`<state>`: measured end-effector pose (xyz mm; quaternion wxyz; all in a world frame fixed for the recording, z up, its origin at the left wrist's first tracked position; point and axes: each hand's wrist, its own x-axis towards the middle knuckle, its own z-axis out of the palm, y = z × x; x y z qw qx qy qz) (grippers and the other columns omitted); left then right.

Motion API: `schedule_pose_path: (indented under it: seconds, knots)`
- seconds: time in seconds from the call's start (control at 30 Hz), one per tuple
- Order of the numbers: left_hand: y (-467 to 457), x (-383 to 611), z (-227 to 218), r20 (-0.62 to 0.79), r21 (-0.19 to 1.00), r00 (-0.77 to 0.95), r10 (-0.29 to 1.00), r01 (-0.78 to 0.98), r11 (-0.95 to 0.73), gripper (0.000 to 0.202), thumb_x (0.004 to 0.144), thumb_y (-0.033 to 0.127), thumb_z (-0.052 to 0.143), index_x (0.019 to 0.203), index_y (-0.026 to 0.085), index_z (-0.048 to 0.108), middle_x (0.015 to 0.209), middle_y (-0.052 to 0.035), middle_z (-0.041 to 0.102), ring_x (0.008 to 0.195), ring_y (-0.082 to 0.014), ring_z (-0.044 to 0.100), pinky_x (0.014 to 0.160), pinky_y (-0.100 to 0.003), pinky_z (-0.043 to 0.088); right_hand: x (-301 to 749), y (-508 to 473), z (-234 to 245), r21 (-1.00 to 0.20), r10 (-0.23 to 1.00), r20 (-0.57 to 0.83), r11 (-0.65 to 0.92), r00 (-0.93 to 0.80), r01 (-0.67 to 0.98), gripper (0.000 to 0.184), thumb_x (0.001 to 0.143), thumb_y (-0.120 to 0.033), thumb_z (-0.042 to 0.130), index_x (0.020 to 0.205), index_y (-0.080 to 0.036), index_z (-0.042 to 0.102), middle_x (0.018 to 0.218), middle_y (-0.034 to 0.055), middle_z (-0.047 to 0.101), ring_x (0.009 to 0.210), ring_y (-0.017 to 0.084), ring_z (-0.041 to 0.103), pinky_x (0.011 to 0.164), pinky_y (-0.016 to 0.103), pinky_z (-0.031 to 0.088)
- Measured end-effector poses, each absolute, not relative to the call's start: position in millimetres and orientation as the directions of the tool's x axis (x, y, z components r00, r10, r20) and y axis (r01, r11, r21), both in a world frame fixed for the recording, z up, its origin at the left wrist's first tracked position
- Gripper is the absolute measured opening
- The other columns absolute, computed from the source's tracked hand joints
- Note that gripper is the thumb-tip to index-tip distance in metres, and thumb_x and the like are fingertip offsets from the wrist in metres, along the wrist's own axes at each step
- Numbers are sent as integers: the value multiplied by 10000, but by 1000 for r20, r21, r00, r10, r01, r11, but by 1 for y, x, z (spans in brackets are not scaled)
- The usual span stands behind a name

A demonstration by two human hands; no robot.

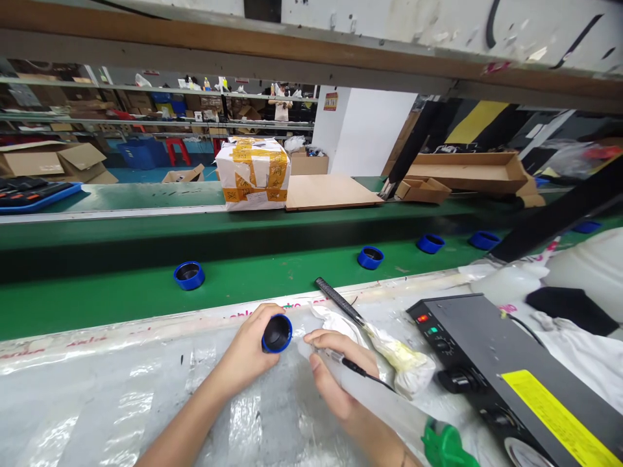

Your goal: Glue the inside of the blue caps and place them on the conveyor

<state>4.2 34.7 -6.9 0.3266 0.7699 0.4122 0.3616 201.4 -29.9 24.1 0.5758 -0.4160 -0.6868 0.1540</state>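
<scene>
In the head view, the left hand (250,350) pinches a round blue-rimmed cap (277,333), its open side showing a hollow black interior. Just right of that grip, the right hand (335,389) pinches a clear dispensing syringe (331,354) fitted with a black tube (381,383)

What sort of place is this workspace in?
Most likely a factory assembly line: round blue parts sit spaced along a green belt, and a control box with knobs and lit lights stands at the right.

Open bench (97,389) left, dark box (516,353) right
</scene>
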Motion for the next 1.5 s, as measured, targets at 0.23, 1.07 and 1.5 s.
schedule_pose_path:
  seconds: [0.23, 1.07, 1.5]
  knots:
    - [34, 3, -6, 260, 806, 399, 879, 411, -425, 603, 619, -22, 555, 1170, 220, 593, 1219, -59, 658, 1149, -260, 636, 1001, -383, 508, 195, -32, 18, -710, 744, 667, 622, 33, 330, 250, 848, -92, 638, 1033, -253, 691, 979, 25, 805, 887, 189, 806, 829, 254, 654]
    - [34, 4, -3, 275, 801, 414, 868, 400, -445, 532, 693, 2, 620, 1178, 219, 583, 1245, -86, 659, 1177, -279, 627, 1037, -421, 505, 186, -35, 18, -686, 715, 699, 674, -10, 275, 276, 828, -83, 623, 1031, -256, 691, 937, 41, 805, 839, 205, 806, 773, 281, 664]
    - [34, 3, -7, 279, 801, 426, 861, 391, -453, 523, 717, 16, 662, 1196, 219, 596, 1291, -100, 651, 1221, -291, 623, 1071, -441, 494, 181, -36, 21, -667, 702, 711, 693, -44, 272, 281, 817, -88, 626, 1033, -258, 684, 949, 34, 805, 826, 194, 815, 732, 248, 664]
